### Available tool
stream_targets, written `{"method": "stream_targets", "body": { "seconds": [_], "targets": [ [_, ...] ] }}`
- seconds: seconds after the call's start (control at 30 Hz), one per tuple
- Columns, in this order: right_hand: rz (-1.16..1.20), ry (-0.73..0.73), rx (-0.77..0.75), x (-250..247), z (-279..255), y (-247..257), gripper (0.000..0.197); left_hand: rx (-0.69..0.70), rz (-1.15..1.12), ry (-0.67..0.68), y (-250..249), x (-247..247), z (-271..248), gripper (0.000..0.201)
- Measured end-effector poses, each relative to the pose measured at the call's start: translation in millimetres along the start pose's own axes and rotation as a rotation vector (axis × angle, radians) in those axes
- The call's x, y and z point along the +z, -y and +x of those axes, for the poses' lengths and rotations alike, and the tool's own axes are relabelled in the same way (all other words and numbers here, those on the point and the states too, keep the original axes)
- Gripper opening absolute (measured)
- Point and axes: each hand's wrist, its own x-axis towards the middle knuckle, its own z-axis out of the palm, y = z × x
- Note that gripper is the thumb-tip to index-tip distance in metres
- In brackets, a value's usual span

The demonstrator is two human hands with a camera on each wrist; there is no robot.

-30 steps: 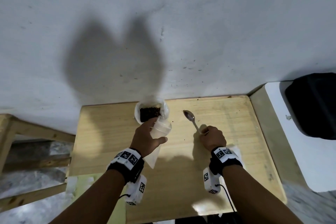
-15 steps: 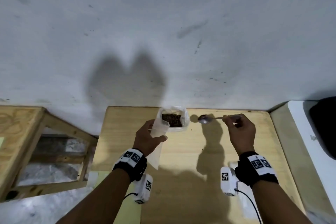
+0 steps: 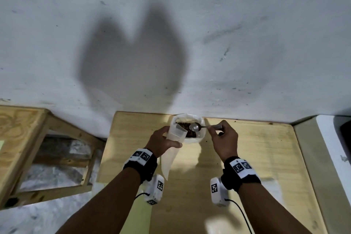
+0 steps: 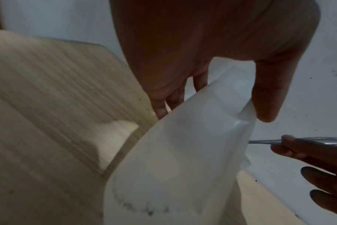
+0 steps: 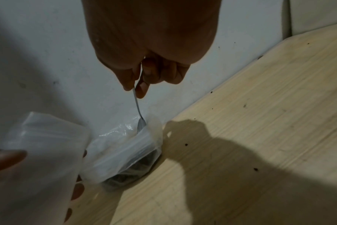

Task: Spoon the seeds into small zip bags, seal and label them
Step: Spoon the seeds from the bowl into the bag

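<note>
A clear bag of dark seeds [image 3: 190,132] [image 5: 129,153] stands open at the table's far edge, against the wall. My left hand [image 3: 163,141] [image 4: 231,94] grips a small empty zip bag [image 3: 175,135] [image 4: 183,159] [image 5: 40,146] with its mouth held open, just left of the seed bag. My right hand [image 3: 223,137] [image 5: 140,85] pinches the handle of a metal spoon [image 3: 196,127] [image 5: 137,109]. The spoon's bowl dips into the mouth of the seed bag.
The wooden table [image 3: 256,157] butts against a white wall [image 3: 209,43]. A few loose seeds [image 5: 186,144] lie on the wood. A wooden frame [image 3: 24,138] stands to the left, a white surface [image 3: 334,148] to the right.
My right hand lifted the spoon off the table and carried it left to the seed bag, where its bowl now dips in. The left hand kept holding the zip bag.
</note>
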Motion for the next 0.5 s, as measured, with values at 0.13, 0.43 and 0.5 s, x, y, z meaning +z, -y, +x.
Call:
{"method": "stream_targets", "body": {
  "seconds": [0.13,0.43,0.5],
  "targets": [
    [-0.061,0.015,-0.015,7,4,-7,0.028,-0.028,-0.008,0.024,-2,1,10,0.066],
    [-0.167,-0.014,-0.015,8,6,-15,0.027,-0.051,-0.061,-0.034,2,-11,15,0.030],
    [-0.084,-0.014,0.039,12,5,-18,0.029,-0.058,-0.075,-0.036,3,-10,17,0.034]
  ]
}}
